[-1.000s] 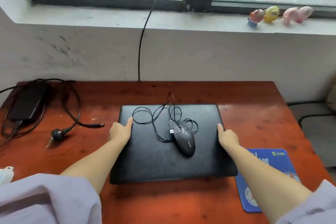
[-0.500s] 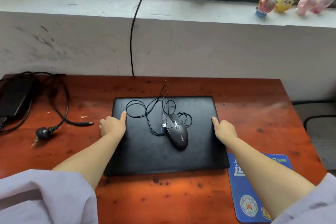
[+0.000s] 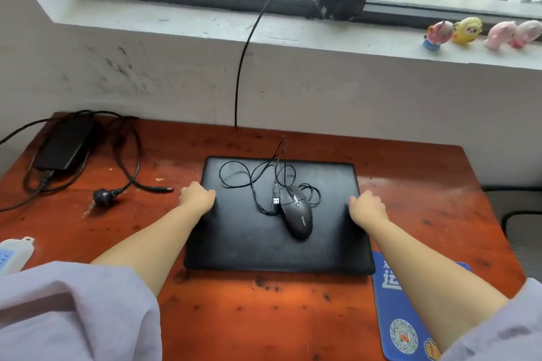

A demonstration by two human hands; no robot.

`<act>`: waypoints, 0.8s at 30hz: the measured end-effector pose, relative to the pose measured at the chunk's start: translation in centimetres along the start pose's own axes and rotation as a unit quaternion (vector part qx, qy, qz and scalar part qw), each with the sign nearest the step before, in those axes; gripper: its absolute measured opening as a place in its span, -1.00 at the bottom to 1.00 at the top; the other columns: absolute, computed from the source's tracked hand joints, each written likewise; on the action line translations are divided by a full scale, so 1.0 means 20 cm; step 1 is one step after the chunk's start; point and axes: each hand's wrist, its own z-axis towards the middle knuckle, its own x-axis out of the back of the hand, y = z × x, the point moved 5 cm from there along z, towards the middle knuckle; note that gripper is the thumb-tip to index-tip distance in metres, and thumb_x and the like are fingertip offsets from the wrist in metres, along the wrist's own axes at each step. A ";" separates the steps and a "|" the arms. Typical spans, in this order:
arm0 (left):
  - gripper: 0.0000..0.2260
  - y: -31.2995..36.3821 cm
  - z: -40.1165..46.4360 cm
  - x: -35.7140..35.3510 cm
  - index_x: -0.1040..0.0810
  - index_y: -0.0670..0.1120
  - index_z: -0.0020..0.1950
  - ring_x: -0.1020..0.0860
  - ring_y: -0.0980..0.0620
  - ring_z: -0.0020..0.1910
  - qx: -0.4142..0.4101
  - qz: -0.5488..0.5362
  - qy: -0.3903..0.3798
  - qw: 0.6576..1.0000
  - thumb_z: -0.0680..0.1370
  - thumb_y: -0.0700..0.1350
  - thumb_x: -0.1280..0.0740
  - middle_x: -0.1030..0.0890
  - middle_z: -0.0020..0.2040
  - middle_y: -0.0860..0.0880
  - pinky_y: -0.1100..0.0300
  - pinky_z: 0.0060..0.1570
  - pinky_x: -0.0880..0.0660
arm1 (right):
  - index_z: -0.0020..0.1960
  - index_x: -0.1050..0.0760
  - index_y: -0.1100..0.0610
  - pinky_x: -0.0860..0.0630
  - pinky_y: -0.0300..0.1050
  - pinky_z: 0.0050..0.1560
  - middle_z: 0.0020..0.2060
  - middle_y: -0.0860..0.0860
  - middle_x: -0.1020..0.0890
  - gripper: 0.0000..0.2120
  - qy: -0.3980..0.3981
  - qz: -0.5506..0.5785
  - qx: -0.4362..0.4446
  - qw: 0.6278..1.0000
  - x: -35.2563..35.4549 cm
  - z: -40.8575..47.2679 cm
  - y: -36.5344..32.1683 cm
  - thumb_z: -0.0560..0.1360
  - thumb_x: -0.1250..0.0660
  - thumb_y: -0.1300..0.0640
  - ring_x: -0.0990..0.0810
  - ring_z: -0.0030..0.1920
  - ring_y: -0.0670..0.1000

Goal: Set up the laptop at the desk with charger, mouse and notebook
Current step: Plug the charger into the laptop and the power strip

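Under the window, on the red wooden surface (image 3: 293, 316), I see the closed laptop (image 3: 275, 231) lying wide across between my hands, left hand (image 3: 197, 198) and right hand (image 3: 366, 208) gripping its side edges, mouse (image 3: 296, 215) resting on top.

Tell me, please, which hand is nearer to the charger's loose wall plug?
Left. The left hand grips the laptop's left edge, just right of the plug; the right hand is across the laptop.
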 end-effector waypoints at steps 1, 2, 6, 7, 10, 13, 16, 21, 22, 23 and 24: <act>-0.58 -0.01 -0.02 0.02 -0.37 -0.22 0.35 -0.39 -0.27 0.31 -0.014 -0.004 0.001 1.000 0.54 -0.08 -0.24 -0.39 0.36 -0.27 -0.01 0.28 -0.38 | 0.31 -0.28 0.26 -0.31 0.11 0.26 0.31 0.24 -0.38 -0.61 0.035 -0.002 0.016 0.999 0.03 -0.03 -0.05 0.59 -0.10 0.04 -0.32 0.33 0.24; -0.60 -0.03 -0.04 0.04 -0.39 -0.20 0.34 -0.41 -0.26 0.30 -0.030 -0.010 0.005 0.999 0.53 -0.09 -0.23 -0.41 0.34 -0.26 -0.01 0.28 -0.39 | 0.31 -0.29 0.22 -0.31 0.12 0.25 0.30 0.22 -0.38 -0.64 0.067 0.000 0.042 0.997 0.05 -0.06 -0.10 0.58 -0.09 0.06 -0.32 0.32 0.22; -0.68 -0.12 -0.12 0.12 -0.47 -0.17 0.28 -0.45 -0.21 0.26 -0.104 -0.017 0.019 0.994 0.54 -0.15 -0.22 -0.49 0.27 -0.23 0.00 0.27 -0.40 | 0.26 -0.37 0.17 -0.34 0.11 0.18 0.22 0.19 -0.46 -0.69 0.141 0.028 0.187 0.972 0.07 -0.19 -0.41 0.56 -0.12 0.11 -0.38 0.24 0.21; -0.70 -0.15 -0.14 0.13 -0.48 -0.18 0.26 -0.46 -0.21 0.25 -0.120 -0.012 0.027 0.992 0.55 -0.17 -0.22 -0.51 0.25 -0.23 0.00 0.26 -0.41 | 0.25 -0.40 0.16 -0.36 0.10 0.16 0.19 0.18 -0.48 -0.71 0.150 0.035 0.220 0.963 0.06 -0.24 -0.48 0.56 -0.12 0.12 -0.40 0.22 0.21; -0.72 -0.27 -0.13 0.22 -0.50 -0.15 0.24 -0.48 -0.19 0.23 -0.155 0.019 0.057 0.986 0.55 -0.20 -0.19 -0.53 0.25 -0.19 -0.02 0.24 -0.43 | 0.20 -0.44 0.15 -0.37 0.06 0.10 0.13 0.13 -0.53 -0.74 0.156 0.030 0.323 0.933 -0.06 -0.42 -0.71 0.55 -0.11 0.15 -0.44 0.16 0.17; -0.70 -0.35 -0.04 0.31 -0.47 -0.08 0.27 -0.45 -0.16 0.27 -0.184 0.078 0.065 0.978 0.55 -0.18 -0.17 -0.50 0.25 -0.13 -0.05 0.23 -0.43 | 0.16 -0.48 0.13 -0.36 0.03 0.09 0.07 0.09 -0.55 -0.76 0.138 0.001 0.408 0.902 -0.20 -0.55 -0.91 0.54 -0.14 0.17 -0.47 0.11 0.15; -0.67 -0.37 0.10 0.39 -0.43 -0.06 0.32 -0.45 -0.15 0.26 -0.236 0.132 0.043 0.962 0.56 -0.17 -0.16 -0.49 0.23 -0.11 -0.06 0.23 -0.44 | 0.14 -0.50 0.20 -0.39 -0.01 0.06 0.05 0.12 -0.55 -0.77 0.097 0.018 0.456 0.884 -0.32 -0.62 -1.10 0.53 -0.16 0.22 -0.49 0.09 0.15; -0.63 -0.36 0.32 0.44 -0.38 -0.08 0.38 -0.44 -0.12 0.25 -0.342 0.276 0.028 0.898 0.57 -0.13 -0.17 -0.47 0.26 -0.09 -0.01 0.19 -0.43 | 0.22 -0.43 0.15 -0.44 -0.04 0.04 0.12 0.07 -0.51 -0.73 0.034 -0.010 0.435 0.900 -0.47 -0.59 -1.37 0.57 -0.10 0.17 -0.50 0.12 0.11; -0.64 -0.36 0.35 0.42 -0.38 -0.09 0.36 -0.44 -0.13 0.23 -0.360 0.316 0.023 0.877 0.57 -0.13 -0.17 -0.47 0.25 -0.10 -0.01 0.16 -0.41 | 0.23 -0.43 0.15 -0.44 -0.04 0.04 0.13 0.07 -0.51 -0.72 0.032 -0.023 0.431 0.902 -0.49 -0.58 -1.41 0.57 -0.10 0.17 -0.49 0.13 0.11; -0.68 -0.35 0.37 0.40 -0.39 -0.10 0.32 -0.44 -0.13 0.20 -0.378 0.349 0.021 0.857 0.56 -0.15 -0.16 -0.47 0.22 -0.10 0.00 0.11 -0.39 | 0.24 -0.42 0.15 -0.43 -0.03 0.04 0.13 0.08 -0.52 -0.71 0.033 -0.044 0.424 0.904 -0.51 -0.55 -1.44 0.56 -0.10 0.17 -0.48 0.14 0.13; -0.72 -0.34 0.39 0.38 -0.41 -0.10 0.26 -0.45 -0.14 0.16 -0.392 0.372 0.021 0.841 0.56 -0.18 -0.16 -0.47 0.19 -0.10 0.00 0.05 -0.38 | 0.24 -0.43 0.16 -0.41 -0.02 0.03 0.12 0.10 -0.53 -0.71 0.045 -0.079 0.419 0.903 -0.52 -0.52 -1.47 0.56 -0.10 0.17 -0.48 0.13 0.15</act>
